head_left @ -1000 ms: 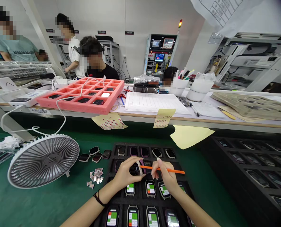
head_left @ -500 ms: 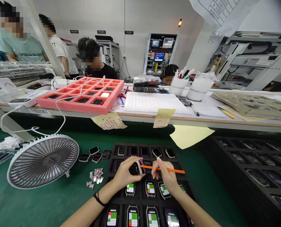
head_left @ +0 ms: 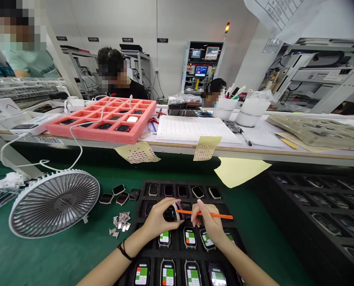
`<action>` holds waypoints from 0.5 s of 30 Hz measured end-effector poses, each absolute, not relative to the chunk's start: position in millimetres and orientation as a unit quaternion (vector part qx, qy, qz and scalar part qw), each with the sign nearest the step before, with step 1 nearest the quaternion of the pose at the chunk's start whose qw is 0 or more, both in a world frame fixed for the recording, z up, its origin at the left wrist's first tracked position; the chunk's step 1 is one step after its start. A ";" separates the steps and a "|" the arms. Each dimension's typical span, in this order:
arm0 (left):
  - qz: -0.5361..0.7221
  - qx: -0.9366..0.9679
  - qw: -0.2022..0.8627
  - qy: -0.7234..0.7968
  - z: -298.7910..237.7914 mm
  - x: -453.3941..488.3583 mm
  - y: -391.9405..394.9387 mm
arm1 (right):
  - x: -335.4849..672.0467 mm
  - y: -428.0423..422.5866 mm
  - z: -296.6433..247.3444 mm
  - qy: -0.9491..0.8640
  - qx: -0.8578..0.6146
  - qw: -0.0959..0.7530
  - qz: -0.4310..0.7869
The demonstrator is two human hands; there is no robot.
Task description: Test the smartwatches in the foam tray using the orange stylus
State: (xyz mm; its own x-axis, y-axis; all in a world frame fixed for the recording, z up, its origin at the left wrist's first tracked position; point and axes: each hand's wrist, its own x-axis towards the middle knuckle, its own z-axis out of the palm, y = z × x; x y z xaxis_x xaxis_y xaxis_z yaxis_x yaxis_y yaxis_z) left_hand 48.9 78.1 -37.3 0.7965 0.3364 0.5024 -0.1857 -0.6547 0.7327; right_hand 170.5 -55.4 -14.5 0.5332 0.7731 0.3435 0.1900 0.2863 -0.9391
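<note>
My left hand (head_left: 159, 216) grips a smartwatch (head_left: 173, 213) by its edges, thumb below and fingers above, tilted over the black foam tray (head_left: 179, 252). My right hand (head_left: 207, 218) is closed round a thin orange stick (head_left: 215, 215), whose left tip meets the side of that watch. Whether the tip presses into anything there is too small to tell. Below my hands, several watch bodies in the tray's slots show lit green, white and red screens, one being a watch (head_left: 190, 237). In the back row the watches, such as a purple-rimmed watch (head_left: 169, 191), have dark screens.
A white fan (head_left: 54, 202) stands on the green mat at left. Loose watches (head_left: 122, 198) and small metallic pieces (head_left: 121, 221) lie beside the tray. Another black tray (head_left: 323, 214) is at right. Above runs a shelf with a pink foam tray (head_left: 135, 136) and papers. Co-workers are beyond it.
My hands, the watch and the orange stick stay almost in place. In the background, a person in a white shirt has gone from view and the person at far left has shifted.
</note>
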 end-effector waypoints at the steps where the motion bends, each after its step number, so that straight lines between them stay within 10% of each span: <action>1: 0.314 0.853 0.414 0.045 -37.2 48.7 77.9 | 170.4 -55.5 -14.4 -0.431 -0.558 0.675 0.217; 15: 0.310 0.852 0.418 0.058 -34.1 48.7 77.5 | 170.2 -54.8 -15.6 -0.428 -0.555 0.678 0.223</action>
